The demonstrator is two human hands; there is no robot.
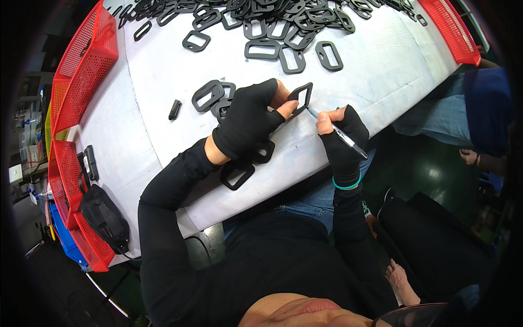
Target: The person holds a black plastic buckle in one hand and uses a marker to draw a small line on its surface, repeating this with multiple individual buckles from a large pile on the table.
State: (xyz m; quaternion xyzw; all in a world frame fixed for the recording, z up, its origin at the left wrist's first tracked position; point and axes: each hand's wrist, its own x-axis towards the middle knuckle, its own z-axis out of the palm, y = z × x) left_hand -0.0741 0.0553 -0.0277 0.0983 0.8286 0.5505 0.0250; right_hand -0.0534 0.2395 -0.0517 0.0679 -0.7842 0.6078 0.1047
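My left hand (pixel 253 111), in a black fingerless glove, pinches a black rectangular plastic frame (pixel 309 97) between thumb and fingers, tilted up above the table. A marker pen (pixel 351 144) with a pale barrel is gripped in my right hand (pixel 346 131), also gloved, with a teal band at the wrist. The pen's tip is at the frame's lower edge; whether they touch I cannot tell. Several similar frames (pixel 220 90) overlap on the table beyond my left wrist. Nearer me, partly under that hand, lie more frames (pixel 234 187). A small black cap-like piece (pixel 175 109) rests to the left.
A large heap of black frames (pixel 261 11) covers the far side of the white-covered table (pixel 158 125). Red perforated baskets (pixel 90 65) line the left edge, another red basket (pixel 452 32) the far right. A black pouch (pixel 106 218) sits at left. Other people are close on the right.
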